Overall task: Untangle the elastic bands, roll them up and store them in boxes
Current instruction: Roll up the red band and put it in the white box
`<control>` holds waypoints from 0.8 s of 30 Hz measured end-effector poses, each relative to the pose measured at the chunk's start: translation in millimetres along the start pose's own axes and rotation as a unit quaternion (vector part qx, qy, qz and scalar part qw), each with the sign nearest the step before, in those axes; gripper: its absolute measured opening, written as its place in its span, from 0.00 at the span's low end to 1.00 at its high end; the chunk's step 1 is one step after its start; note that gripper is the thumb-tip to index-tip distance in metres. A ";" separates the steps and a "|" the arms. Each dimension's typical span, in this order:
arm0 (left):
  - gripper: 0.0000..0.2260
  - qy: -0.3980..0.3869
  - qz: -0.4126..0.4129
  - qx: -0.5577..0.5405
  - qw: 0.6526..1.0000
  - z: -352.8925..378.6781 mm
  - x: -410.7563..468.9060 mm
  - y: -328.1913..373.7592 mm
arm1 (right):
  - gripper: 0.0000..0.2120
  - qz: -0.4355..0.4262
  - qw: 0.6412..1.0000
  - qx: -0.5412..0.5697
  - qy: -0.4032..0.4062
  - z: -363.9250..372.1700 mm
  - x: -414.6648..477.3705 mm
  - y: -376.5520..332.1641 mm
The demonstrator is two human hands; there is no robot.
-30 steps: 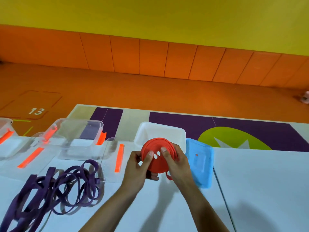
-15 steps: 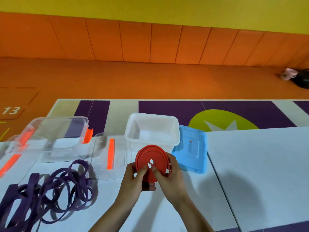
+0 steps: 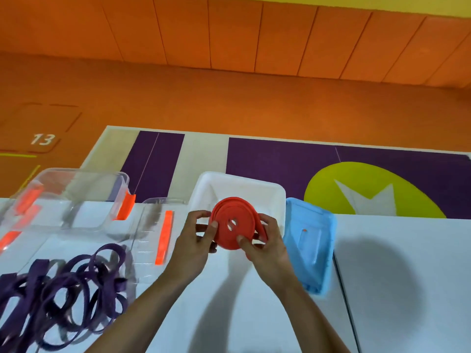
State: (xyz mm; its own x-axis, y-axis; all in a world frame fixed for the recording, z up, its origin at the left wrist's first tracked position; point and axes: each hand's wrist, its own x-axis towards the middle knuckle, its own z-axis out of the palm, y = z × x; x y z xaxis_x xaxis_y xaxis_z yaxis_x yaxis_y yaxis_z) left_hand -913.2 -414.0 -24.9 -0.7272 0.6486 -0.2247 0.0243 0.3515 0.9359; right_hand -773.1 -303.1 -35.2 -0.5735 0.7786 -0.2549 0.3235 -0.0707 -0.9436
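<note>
A red elastic band [image 3: 230, 222] is wound into a flat coil with a small hole in its middle. My left hand [image 3: 193, 242] pinches its left edge and my right hand [image 3: 267, 244] grips its right and lower edge, where a loose end curls under the fingers. I hold the coil upright just in front of the open white box [image 3: 276, 193]. A tangled purple elastic band [image 3: 63, 289] lies in loops on the white table at the lower left.
A blue lid [image 3: 309, 240] lies flat right of the white box. A clear box with orange clips [image 3: 76, 197] and a clear lid with an orange strip [image 3: 155, 233] sit at the left. The table's far edge runs behind the boxes.
The coil has moved up and slightly away from me, closer to the white box rim. Both hands keep their grip, and the view has shifted a little.
</note>
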 end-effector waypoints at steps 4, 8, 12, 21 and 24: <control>0.11 -0.056 0.017 0.124 0.991 0.5 45.5 -4.2 | 0.24 0.008 0.999 -0.013 -0.035 -3.3 56.1 4.7; 0.16 -0.081 0.002 0.179 0.981 10.3 70.5 -11.8 | 0.23 0.044 0.997 -0.030 -0.052 0.9 101.5 13.7; 0.16 -0.083 -0.015 0.219 0.972 15.3 84.2 -20.0 | 0.24 0.094 0.989 -0.065 -0.096 6.0 125.7 26.0; 0.15 -0.120 -0.082 0.258 0.955 35.0 107.2 -37.5 | 0.20 0.161 0.971 -0.128 -0.121 9.9 147.2 43.8; 0.14 -0.159 -0.162 0.250 0.941 42.9 133.7 -53.6 | 0.27 0.181 0.959 -0.164 -0.143 14.7 158.2 48.1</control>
State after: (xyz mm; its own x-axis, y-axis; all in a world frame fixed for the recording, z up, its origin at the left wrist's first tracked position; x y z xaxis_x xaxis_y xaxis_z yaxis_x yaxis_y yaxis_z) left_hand -982.3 -317.1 -116.8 -0.5113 0.5945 -0.6206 0.2154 0.7877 0.5772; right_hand -859.3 -192.5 -124.0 -0.5460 0.5340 -0.6456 0.7333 -0.0682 -0.6765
